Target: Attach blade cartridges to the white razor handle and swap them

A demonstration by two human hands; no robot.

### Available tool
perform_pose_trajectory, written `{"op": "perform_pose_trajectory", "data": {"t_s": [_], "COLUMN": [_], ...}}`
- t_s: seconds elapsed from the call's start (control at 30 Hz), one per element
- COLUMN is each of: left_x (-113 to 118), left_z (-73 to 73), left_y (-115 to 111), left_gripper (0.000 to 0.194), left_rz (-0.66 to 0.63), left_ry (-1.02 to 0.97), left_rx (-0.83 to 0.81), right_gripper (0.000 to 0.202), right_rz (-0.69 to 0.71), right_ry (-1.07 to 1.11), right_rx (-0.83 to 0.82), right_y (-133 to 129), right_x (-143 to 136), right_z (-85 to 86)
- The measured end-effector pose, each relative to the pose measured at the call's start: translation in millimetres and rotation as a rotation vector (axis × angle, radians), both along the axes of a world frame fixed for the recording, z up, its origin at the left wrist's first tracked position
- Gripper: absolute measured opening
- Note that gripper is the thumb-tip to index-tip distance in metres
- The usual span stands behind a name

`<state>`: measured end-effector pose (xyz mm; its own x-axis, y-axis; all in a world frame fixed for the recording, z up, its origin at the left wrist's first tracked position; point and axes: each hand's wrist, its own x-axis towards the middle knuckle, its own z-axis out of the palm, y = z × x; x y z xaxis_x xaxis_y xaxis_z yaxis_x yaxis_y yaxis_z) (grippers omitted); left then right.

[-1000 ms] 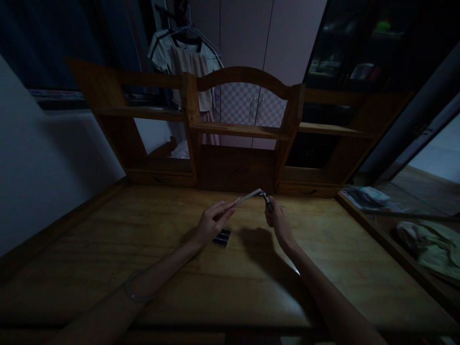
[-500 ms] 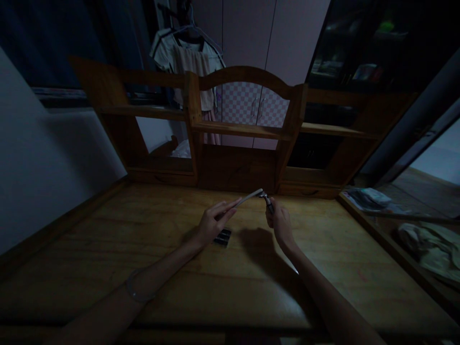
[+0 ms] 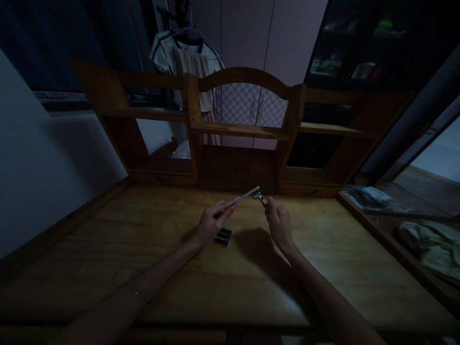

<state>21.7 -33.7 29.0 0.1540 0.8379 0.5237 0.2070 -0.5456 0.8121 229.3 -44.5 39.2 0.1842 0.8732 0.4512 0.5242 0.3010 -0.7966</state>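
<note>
My left hand (image 3: 212,221) is closed on one end of a thin, flat, pale piece (image 3: 247,194), which I see nearly edge-on, tilted up to the right. My right hand (image 3: 279,223) grips the handle of a razor (image 3: 259,197) with a shiny metal neck. The razor's head is at the raised end of the flat piece, on its underside; whether they touch is hard to tell in the dim light. Below my left hand a small black pack with several dark bars (image 3: 223,236) lies on the wooden desk (image 3: 161,273), partly covered by that hand.
A wooden shelf unit (image 3: 244,128) with small drawers stands along the desk's back edge. To the left is a wall (image 3: 21,172). Plastic-wrapped items (image 3: 372,195) and crumpled cloth (image 3: 431,244) lie beyond the desk's right edge. Clothes (image 3: 194,57) hang behind.
The razor has turned so its head points more to the left and its T-shape shows. The flat piece has dipped and shifted slightly left. Both hands keep their grip.
</note>
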Motion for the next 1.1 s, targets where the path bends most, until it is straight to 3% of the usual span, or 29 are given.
{"op": "perform_pose_trajectory", "data": {"t_s": [0.27, 0.37, 0.47, 0.57, 0.8, 1.1], "left_x": [1, 4, 8, 8, 0, 6], "left_z": [-6.2, -6.4, -5.0, -5.6, -6.5, -1.0], "left_y": [1, -1, -5, -4, 3, -5], "left_gripper": [0.052, 0.055, 0.055, 0.054, 0.053, 0.056], "left_rz": [-0.146, -0.252, -0.363, -0.370, -0.262, -0.298], "left_ry": [-0.152, -0.221, -0.278, -0.399, -0.522, -0.379], "left_rx": [-0.337, -0.452, -0.565, -0.640, -0.579, -0.552], "right_gripper": [0.052, 0.050, 0.050, 0.054, 0.059, 0.058], "right_rz": [-0.034, -0.078, -0.023, -0.028, -0.175, -0.182], "right_ry": [-0.073, -0.091, -0.108, -0.103, -0.167, -0.313], "right_rx": [0.056, 0.116, 0.098, 0.081, 0.108, 0.093], "right_y": [3, 2, 0, -1, 5, 2], "right_x": [4, 3, -1, -1, 15, 9], "right_z": [-1.8, -2.1, -3.1, -1.6, 5.9, 4.6]}}
